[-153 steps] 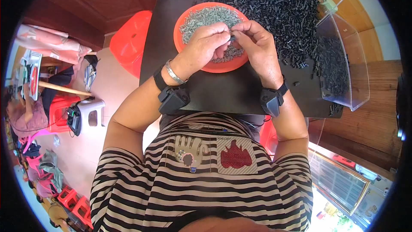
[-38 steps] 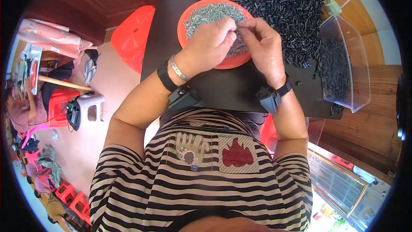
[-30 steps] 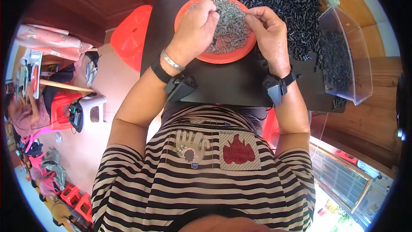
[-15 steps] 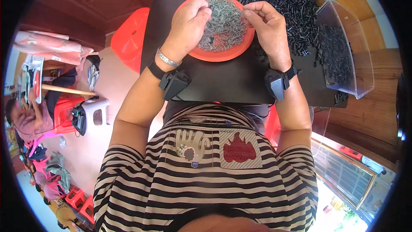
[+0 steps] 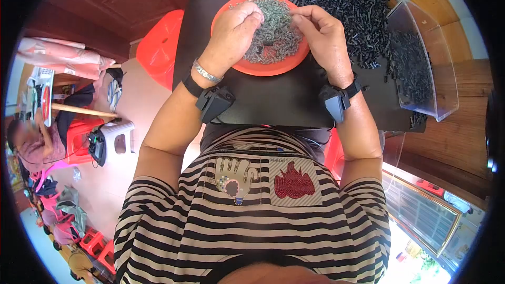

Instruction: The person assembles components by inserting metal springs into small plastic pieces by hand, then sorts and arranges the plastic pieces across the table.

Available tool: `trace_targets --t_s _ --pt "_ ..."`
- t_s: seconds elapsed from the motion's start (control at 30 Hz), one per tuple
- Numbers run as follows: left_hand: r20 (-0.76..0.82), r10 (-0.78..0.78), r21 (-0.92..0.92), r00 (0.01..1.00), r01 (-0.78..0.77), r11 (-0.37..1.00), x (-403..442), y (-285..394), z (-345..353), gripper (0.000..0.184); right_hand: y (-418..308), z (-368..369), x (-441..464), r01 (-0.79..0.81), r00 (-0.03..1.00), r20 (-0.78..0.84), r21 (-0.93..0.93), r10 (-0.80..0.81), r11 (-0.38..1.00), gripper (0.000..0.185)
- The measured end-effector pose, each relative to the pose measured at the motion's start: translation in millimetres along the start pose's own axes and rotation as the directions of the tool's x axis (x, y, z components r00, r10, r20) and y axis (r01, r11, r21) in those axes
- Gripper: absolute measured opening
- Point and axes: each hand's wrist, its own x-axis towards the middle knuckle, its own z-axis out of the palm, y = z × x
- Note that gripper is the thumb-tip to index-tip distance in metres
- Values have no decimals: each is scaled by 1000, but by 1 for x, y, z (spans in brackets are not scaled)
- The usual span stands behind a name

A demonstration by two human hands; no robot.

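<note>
An orange-red plate (image 5: 273,69) on the dark table holds a heap of small silvery metal pieces (image 5: 279,42), which look like tiny springs or clips. My left hand (image 5: 234,34) is closed in a pinch over the plate's left side; whatever its fingers hold is hidden. Opposite it, my right hand (image 5: 326,37) pinches with thumb and forefinger above the right part of the heap. Anything between those fingertips is too small to name. A little gap separates the two hands.
A large pile of small black plastic parts (image 5: 342,0) covers the table's far right. More lie in a clear plastic bin (image 5: 434,84) at the right edge. A red stool (image 5: 158,47) stands left of the table. Another person (image 5: 39,142) sits farther left.
My right hand has shifted left and inward over the heap, nearer to my left hand. The left hand has barely moved.
</note>
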Motion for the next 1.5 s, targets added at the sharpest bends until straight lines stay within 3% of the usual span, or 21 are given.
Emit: trace_targets --t_s 0.13,0.2,0.27,0.37,0.4,0.5,0.67,0.8,0.97,1.2,1.33,1.5 --pt "-18 42 66 999 -40 997 0 1 0 20 3 -2 4 70 981 -162 -223 -108 972 19" --pt "-59 71 100 996 -65 993 0 2 0 18 7 -7 8 119 957 -193 -421 -217 899 21" --pt "-80 69 25 994 -67 997 -1 9 -2 17 16 -15 13 109 951 -188 -538 -245 836 26" --pt "-123 20 -133 992 -36 990 1 15 -3 17 34 -23 18 50 972 -159 -574 -171 818 31" --pt "-138 -9 -197 990 -18 980 1 14 -3 18 33 -26 19 -39 991 -128 -534 -35 844 34" --pt "-140 -89 -308 986 42 950 4 12 -9 19 32 -26 22 -118 993 -64 -458 100 881 35" --pt "-149 -40 -241 988 3 971 2 27 -8 20 41 -27 25 -118 993 -51 -374 107 920 39" --pt "-156 19 -184 988 -48 982 2 37 -11 20 33 -22 24 -182 982 -55 -542 181 821 42" --pt "-201 36 -178 979 -73 981 -2 50 -28 19 33 -17 22 -175 984 -64 -546 167 819 38" --pt "-282 -71 26 957 82 996 -39 46 -70 20 40 -13 23 -117 992 -88 -473 85 873 34" --pt "-321 -177 138 930 231 963 -62 24 -80 20 42 -13 25 -67 998 -44 -544 52 837 35" --pt "-237 -135 257 962 196 946 -96 -2 -71 22 33 -6 18 -2 1000 21 -601 18 800 37"
